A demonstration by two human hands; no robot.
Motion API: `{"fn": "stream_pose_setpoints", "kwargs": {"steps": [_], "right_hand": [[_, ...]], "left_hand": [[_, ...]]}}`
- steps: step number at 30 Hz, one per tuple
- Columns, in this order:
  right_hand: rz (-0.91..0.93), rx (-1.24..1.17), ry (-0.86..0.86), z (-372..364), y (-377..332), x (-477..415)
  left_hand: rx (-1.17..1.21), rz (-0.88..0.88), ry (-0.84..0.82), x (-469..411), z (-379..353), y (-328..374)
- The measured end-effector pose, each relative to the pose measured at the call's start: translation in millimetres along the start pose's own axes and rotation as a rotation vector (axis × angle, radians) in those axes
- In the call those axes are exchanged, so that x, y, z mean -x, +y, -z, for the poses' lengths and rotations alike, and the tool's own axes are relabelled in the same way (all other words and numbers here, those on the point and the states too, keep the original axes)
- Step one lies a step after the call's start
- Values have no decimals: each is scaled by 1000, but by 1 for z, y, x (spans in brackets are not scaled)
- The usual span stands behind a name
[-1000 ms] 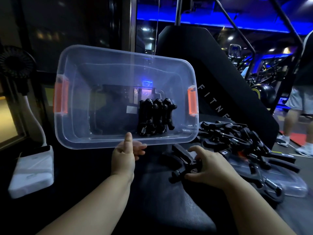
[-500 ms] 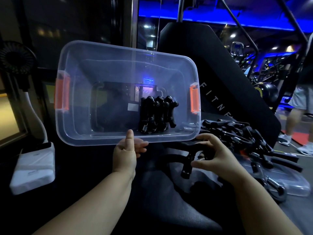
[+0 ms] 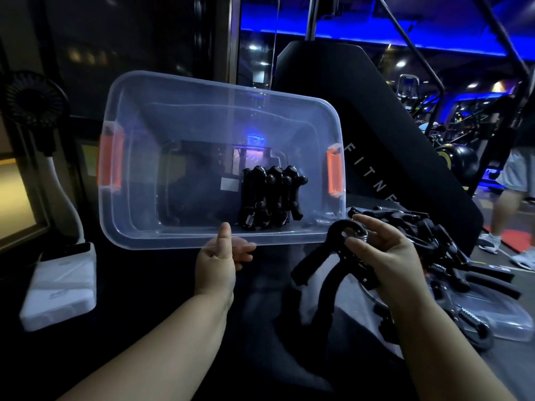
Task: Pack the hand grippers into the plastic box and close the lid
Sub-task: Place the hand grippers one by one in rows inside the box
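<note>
At centre, I see L hand [image 3: 217, 261] pinching the near rim of the plastic box [image 3: 144, 224], thumb up, box tipped w/ its opening toward me. Packed grippers [image 3: 269, 198] stand inside, right of middle. R hand [image 3: 385, 256] grips one hand gripper [image 3: 315, 267] by its spring end, just below the box's right corner. Loose pile [image 3: 434, 235] lies partly on the clear lid [image 3: 498, 319] at right.

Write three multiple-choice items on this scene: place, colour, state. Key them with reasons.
1. Where does the loose pile of hand grippers lie? A) right of the plastic box B) inside it C) left of it
2. What colour are the box's latches? A) green B) orange C) white
3. What is the right hand doing? A) resting open B) pressing a latch C) holding a hand gripper
Key: 1A, it sits beside the box's right end; 2B, both show orange; 3C, fingers curl round it.
</note>
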State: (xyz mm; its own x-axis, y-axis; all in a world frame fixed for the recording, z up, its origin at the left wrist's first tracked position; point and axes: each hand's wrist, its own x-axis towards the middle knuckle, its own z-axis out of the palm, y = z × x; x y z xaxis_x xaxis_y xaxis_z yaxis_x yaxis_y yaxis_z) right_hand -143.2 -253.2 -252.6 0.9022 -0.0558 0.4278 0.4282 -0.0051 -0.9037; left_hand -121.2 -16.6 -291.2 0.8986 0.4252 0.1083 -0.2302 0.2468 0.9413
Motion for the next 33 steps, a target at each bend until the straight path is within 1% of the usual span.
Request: {"fn": "stream_pose_setpoints", "kwargs": {"steps": [4,10,13,16,20,22,23,25,27,30,33], "right_hand": [[-39,-1,-15,-11,-6,-4],[-64,85,-60,-32,-14,-11],[-26,237,-37,-39,-12,-11],[15,411,-50,-43,-16,-8],[-52,546,-137,-43,-22,-3],[-24,655,-176,-42,-21,-3],[21,724,-173,-42,-20,-3],[137,837,-97,-42,-15,-4],[204,836,-13,-43,-11,-3],[215,782,27,-47,-10,-1],[203,805,-9,-48,-12,0]], "left_hand": [[-6,4,0,2,0,2],[-7,2,-6,3,0,4],[8,17,-11,2,1,4],[14,25,-15,2,1,4],[20,23,-15,1,1,2],[24,26,-20,-1,2,2],[23,27,-22,-1,2,1],[26,30,-24,-1,2,2],[31,30,-29,0,2,3],[36,28,-31,0,2,4],[40,29,-32,-1,2,4]]}}
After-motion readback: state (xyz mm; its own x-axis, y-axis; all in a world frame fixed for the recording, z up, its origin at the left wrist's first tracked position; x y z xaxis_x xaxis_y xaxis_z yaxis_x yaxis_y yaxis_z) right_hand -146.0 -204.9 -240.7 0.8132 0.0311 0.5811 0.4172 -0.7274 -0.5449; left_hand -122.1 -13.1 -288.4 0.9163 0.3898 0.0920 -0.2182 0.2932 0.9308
